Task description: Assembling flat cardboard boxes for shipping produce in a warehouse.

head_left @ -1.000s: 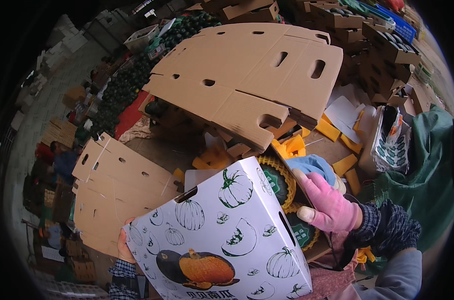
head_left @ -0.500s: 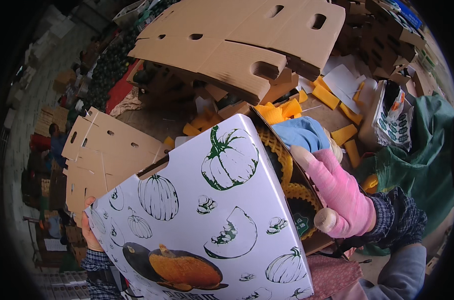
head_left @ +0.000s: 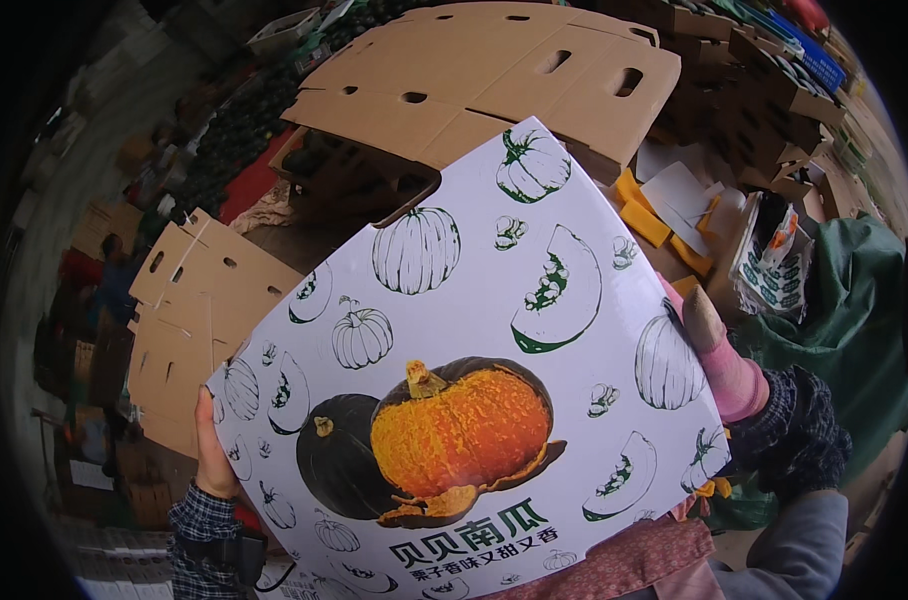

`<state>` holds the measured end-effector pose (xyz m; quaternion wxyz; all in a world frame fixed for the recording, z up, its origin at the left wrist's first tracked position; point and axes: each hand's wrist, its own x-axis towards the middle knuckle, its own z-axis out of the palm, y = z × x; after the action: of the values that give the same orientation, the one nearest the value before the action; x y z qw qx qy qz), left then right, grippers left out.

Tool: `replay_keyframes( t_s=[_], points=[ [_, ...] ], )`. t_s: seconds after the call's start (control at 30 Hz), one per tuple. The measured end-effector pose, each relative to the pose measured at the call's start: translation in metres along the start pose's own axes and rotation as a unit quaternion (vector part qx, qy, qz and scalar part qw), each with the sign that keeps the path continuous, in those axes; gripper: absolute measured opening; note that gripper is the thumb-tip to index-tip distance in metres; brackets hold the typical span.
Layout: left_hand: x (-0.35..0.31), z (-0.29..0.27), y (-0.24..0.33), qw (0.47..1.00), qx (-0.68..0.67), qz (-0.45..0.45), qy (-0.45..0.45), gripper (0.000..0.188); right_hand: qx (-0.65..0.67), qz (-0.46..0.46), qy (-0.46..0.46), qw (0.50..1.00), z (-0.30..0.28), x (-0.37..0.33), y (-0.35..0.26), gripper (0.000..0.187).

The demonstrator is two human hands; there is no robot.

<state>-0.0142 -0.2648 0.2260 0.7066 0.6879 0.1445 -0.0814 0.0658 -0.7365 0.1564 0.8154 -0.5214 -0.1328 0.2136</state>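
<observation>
A white cardboard carton (head_left: pixel 454 330), printed with green pumpkin drawings and a photo of orange and dark pumpkins, fills the middle, its broad face tilted toward me. My left hand (head_left: pixel 215 455), bare with a checked cuff, grips its left edge; the fingers behind are hidden. Wearing a pink glove with tan fingertips, my right hand (head_left: pixel 726 365) is closed on the right edge, partly covered by the carton. A cut-out notch shows in the upper left edge. The carton's contents are out of sight from here.
Flat brown cardboard blanks (head_left: pixel 474 60) lie beyond the carton, with another brown sheet (head_left: pixel 199 320) at left. Yellow foam pieces (head_left: pixel 646 215) and white sheets lie at right. Beside them are a plastic-wrapped bundle (head_left: pixel 774 255) and green cloth (head_left: pixel 834 300). Brown boxes (head_left: pixel 764 100) stand farther back.
The carton has turned and risen, so its printed face now hides the opening with dark pumpkins in yellow foam nets. My right hand has moved from the opening's rim onto the carton's right edge.
</observation>
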Motion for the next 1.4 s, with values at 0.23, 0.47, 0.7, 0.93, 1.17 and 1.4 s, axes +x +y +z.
replay_keyframes(
  t_s=[0.23, 0.47, 0.7, 0.93, 1.17, 1.4],
  points=[
    [-0.024, -0.019, -0.021, 0.996, 0.047, -0.072, -0.02, 0.073, -0.055, 0.09, -0.061, 0.993, 0.02, -0.025, -0.009, 0.102],
    [-0.015, -0.016, -0.028, 0.993, 0.021, -0.118, 0.005, 0.062, -0.085, 0.124, 0.007, 0.989, 0.018, -0.057, -0.026, 0.104],
    [-0.015, 0.009, -0.01, 0.996, 0.056, -0.052, -0.044, 0.073, -0.126, 0.155, 0.019, 0.98, 0.0, -0.053, -0.02, 0.105],
    [0.025, 0.04, -0.018, 0.994, -0.027, -0.036, -0.103, 0.075, -0.146, 0.178, 0.051, 0.972, -0.006, -0.063, -0.016, 0.107],
    [0.049, 0.064, -0.063, 0.978, -0.094, -0.113, -0.15, 0.084, -0.149, 0.202, 0.073, 0.965, -0.022, -0.079, -0.006, 0.108],
    [0.004, 0.049, -0.061, 0.957, -0.014, -0.229, -0.177, 0.087, -0.127, 0.248, 0.087, 0.956, -0.029, -0.091, 0.001, 0.11]
  ],
)
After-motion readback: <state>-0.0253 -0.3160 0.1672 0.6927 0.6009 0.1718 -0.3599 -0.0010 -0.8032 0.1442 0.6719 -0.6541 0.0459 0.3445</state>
